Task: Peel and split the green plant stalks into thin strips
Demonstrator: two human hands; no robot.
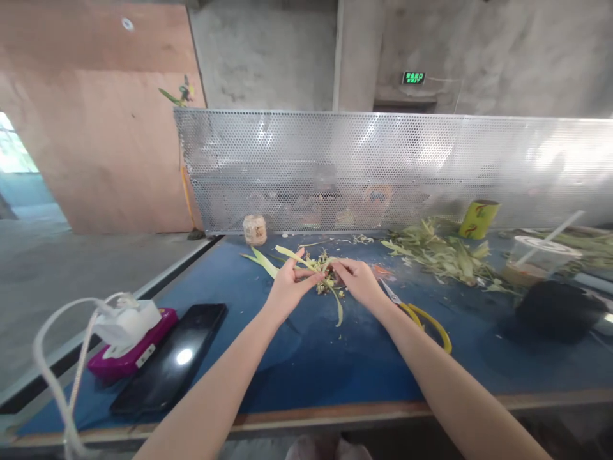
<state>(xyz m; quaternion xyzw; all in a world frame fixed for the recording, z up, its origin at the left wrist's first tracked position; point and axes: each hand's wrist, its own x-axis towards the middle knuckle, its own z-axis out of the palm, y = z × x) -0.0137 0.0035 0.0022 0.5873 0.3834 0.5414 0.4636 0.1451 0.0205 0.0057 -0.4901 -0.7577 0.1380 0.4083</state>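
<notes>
Both my hands meet over the blue table (325, 358), pinching a small bunch of green plant stems and leaves (322, 273). My left hand (288, 285) grips the bunch from the left, fingers closed around the stems, one long leaf sticking up past the thumb. My right hand (357, 278) holds the bunch's right side with closed fingers. A loose leaf strip hangs down from the bunch toward the table. Yellow-handled scissors (421, 314) lie on the table just right of my right wrist.
A black phone (172, 364), and a magenta power bank (129, 351) with a white charger and cable, lie at the left front. A heap of green trimmings (443, 255), a yellow cup (479, 218), a lidded drink cup with straw (539, 255) and a black object (558, 312) are at the right. A perforated metal screen (383, 169) stands behind.
</notes>
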